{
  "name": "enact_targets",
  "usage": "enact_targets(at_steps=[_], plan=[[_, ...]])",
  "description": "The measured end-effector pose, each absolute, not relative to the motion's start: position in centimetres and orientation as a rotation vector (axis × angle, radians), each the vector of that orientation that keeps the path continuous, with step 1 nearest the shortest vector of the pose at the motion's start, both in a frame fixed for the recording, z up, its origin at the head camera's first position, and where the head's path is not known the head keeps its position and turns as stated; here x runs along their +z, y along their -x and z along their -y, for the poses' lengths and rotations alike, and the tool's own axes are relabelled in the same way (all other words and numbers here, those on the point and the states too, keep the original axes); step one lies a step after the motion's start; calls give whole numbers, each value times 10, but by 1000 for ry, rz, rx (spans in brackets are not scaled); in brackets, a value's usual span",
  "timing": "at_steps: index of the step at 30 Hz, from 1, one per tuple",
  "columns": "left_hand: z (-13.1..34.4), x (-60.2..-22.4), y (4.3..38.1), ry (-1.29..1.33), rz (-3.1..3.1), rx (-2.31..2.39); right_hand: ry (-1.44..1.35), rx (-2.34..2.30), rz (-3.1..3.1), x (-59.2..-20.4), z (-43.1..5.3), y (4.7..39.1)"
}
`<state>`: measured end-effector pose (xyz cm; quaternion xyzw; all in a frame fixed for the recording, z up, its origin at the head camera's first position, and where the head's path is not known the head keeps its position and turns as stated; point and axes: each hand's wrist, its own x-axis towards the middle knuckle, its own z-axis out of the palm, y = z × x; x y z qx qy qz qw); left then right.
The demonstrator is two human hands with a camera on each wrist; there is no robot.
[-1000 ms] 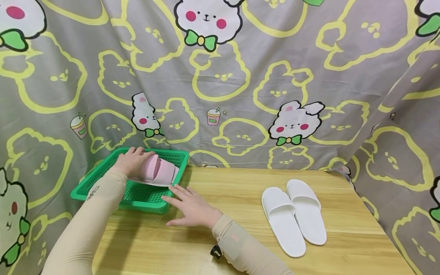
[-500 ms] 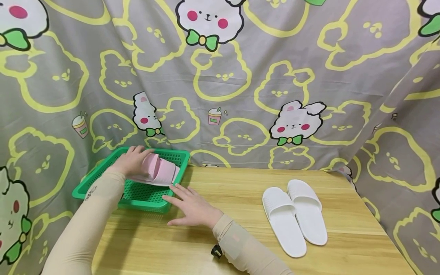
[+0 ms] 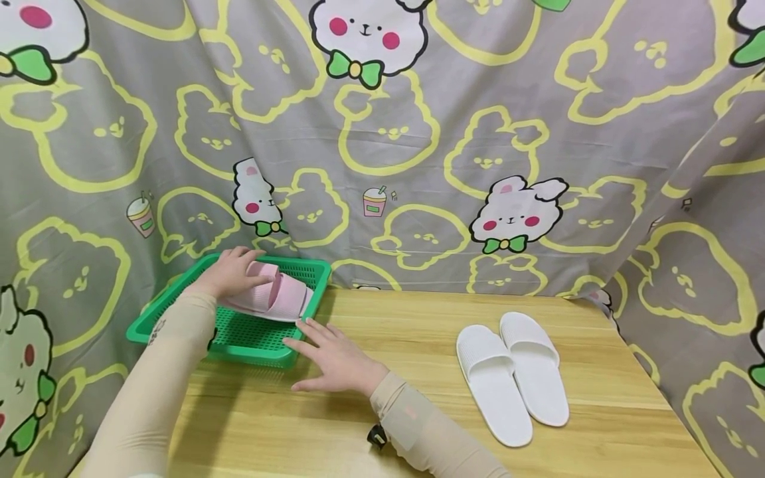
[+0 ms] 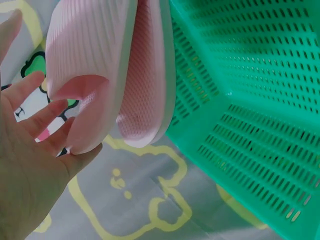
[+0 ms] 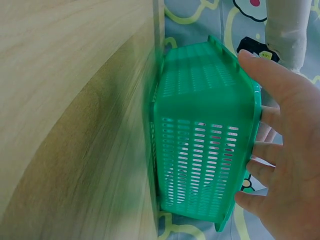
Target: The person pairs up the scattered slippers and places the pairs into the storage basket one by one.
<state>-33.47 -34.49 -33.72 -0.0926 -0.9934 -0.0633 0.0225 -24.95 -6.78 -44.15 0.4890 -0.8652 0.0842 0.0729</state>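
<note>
A pair of pink slippers [image 3: 285, 299] leans in the green plastic basket [image 3: 251, 356] at the left of the table, soles tilted. Over their left end, my left hand [image 3: 230, 271] has its fingers spread; in the left wrist view the lower fingers touch the end of the nearer pink slipper [image 4: 90, 45] without wrapping it. My right hand [image 3: 337, 358] is beside the basket's right wall, fingers spread, fingertips at the rim [image 5: 257, 107]. Whether each right fingertip presses the rim is hard to tell.
A pair of white slippers [image 3: 499, 398] lies side by side on the wooden table [image 3: 412, 332], to the right. Patterned grey cloth [image 3: 406, 146] hangs behind and at both sides. A small black object [image 3: 376, 436] sits by the right forearm.
My left hand has shifted slightly up and back, fingers loosening, so more of the pink slippers shows. The right hand keeps its place at the rim.
</note>
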Motion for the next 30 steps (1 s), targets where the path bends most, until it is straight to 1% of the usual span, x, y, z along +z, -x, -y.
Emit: enact_targets(at_steps=[17, 30], plan=[[357, -345, 348, 140, 3095, -406, -1457, 246, 2609, -442, 67, 249], [358, -341, 351, 91, 3076, -510, -1454, 239, 2596, -441, 67, 248]])
